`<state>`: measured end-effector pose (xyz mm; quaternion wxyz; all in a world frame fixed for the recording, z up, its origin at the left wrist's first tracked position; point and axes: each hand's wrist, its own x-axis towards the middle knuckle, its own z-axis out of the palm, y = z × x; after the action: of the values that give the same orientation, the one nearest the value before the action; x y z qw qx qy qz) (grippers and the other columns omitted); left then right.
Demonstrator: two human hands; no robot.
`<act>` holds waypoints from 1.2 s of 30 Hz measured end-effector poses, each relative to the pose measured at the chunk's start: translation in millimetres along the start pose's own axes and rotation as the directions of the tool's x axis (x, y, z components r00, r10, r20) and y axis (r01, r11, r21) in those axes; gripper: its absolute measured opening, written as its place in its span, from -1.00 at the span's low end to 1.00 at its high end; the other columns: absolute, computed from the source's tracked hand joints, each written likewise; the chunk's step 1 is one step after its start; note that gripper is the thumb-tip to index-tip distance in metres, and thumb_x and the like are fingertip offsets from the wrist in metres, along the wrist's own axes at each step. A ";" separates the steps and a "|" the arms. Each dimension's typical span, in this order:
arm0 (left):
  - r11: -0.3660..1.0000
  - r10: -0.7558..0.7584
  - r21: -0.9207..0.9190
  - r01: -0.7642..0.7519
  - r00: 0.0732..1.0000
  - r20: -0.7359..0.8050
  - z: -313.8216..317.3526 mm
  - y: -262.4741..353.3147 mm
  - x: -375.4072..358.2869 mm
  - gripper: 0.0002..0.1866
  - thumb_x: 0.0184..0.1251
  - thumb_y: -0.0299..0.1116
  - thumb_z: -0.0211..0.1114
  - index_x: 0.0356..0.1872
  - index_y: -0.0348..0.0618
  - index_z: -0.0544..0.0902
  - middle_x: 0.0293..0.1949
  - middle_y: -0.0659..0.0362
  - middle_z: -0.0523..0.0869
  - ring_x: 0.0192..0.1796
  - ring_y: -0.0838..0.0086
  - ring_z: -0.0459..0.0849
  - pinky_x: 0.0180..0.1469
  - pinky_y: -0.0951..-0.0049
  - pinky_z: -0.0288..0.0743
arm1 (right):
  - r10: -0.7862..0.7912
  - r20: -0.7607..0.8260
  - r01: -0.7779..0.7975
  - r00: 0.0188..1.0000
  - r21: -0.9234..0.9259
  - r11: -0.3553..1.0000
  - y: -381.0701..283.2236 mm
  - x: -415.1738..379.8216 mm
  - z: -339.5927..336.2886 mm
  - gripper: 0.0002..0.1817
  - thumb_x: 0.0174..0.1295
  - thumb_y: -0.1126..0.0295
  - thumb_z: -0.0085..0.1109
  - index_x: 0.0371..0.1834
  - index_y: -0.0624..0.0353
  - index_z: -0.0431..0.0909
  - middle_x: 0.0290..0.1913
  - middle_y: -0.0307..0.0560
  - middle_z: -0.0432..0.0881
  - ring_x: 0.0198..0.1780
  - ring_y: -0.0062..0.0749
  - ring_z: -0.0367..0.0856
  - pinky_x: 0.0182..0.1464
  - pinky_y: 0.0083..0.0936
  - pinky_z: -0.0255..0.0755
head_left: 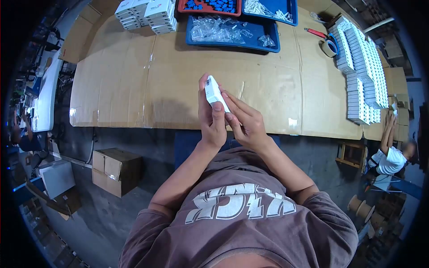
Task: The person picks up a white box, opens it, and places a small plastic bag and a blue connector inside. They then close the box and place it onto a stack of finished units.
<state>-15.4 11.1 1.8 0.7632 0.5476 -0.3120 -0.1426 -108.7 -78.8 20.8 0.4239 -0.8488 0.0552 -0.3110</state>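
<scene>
Printed T-shirt [241, 219]: greyish brown, large pale lettering across the chest.
Tabletop [178, 76]: cardboard-covered, with taped seams.
Right-hand stacks [365, 67]: many small boxes in rows, at the tabletop's right end.
Front blue tray [232, 46]: clear plastic items inside, on the tabletop's far side.
Left-hand stacks [158, 11]: white boxes piled at the tabletop's far left.
Left hand [211, 118]: over the tabletop's near edge, thumb and fingers closed around one side of the white box [214, 93].
Right hand [250, 126]: over the same tabletop edge, fingers and thumb narrowed against the box's other side.
Held box: tilted, between both hands, above the tabletop's near part.
Tape roll [330, 48]: on the tabletop, just beside the right-hand stacks.
</scene>
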 end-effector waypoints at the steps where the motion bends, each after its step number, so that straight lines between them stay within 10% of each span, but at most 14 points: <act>1: 1.000 0.012 0.018 -0.012 1.000 -0.003 -0.6 -1.3 -0.1 -0.19 0.66 0.12 0.01 0.60 -0.35 0.10 0.20 0.02 0.44 0.19 0.36 0.46 0.29 0.34 0.36 | -0.039 -0.013 0.039 0.999 -0.014 0.999 2.9 -0.4 2.0 -0.49 0.33 0.55 0.23 0.38 0.37 0.54 0.37 0.29 0.58 0.21 0.12 0.72 0.17 -0.26 0.64; 22: 0.995 0.048 0.092 -0.049 0.999 0.012 -5.0 -5.1 -4.1 -0.07 0.58 0.14 0.12 0.63 -0.40 0.02 0.38 -0.11 0.39 0.36 0.22 0.45 0.41 0.22 0.32 | 0.115 0.019 -0.116 0.993 0.216 0.970 1.4 2.0 -8.2 -0.62 0.55 0.44 0.00 0.30 0.39 0.60 0.36 0.30 0.60 0.34 0.06 0.65 0.31 -0.26 0.53; 26: 0.996 0.056 0.059 -0.061 0.994 0.097 -2.7 -5.4 -5.3 0.15 0.41 0.09 0.32 0.67 -0.34 -0.25 0.50 -0.15 0.26 0.50 0.14 0.35 0.51 0.15 0.21 | 0.523 0.085 -0.479 0.848 0.546 0.688 -3.8 16.0 -20.4 -0.54 0.64 0.21 -0.03 0.37 0.33 0.52 0.34 0.13 0.61 0.24 -0.09 0.68 0.30 -0.30 0.50; 32: 0.992 0.116 -0.068 -0.104 0.972 0.205 -1.6 -1.2 -5.3 0.30 0.26 0.14 0.40 0.66 -0.38 -0.32 0.54 -0.22 0.18 0.50 0.06 0.35 0.51 0.10 0.25 | 0.541 0.333 -0.606 0.772 0.640 0.472 -21.5 27.8 -19.2 -0.38 0.50 0.20 0.29 0.48 0.33 0.37 0.28 0.05 0.62 0.27 -0.39 0.57 0.26 -0.37 0.52; 36: 0.935 0.278 0.217 -0.281 0.960 0.046 -6.2 -13.4 0.0 0.12 0.36 0.43 0.17 0.55 -0.45 0.16 0.38 -0.22 0.40 0.39 -0.01 0.44 0.40 0.07 0.37 | 0.522 0.229 -0.512 0.821 0.698 0.500 -25.8 22.3 6.7 -0.30 0.46 0.26 0.34 0.54 0.36 0.27 0.33 0.11 0.56 0.36 -0.24 0.55 0.37 -0.29 0.45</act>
<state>-9.8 10.9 -11.9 0.7077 0.5781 -0.4061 -0.0012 -91.5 -65.8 47.9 0.8001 -0.5466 0.1793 -0.1701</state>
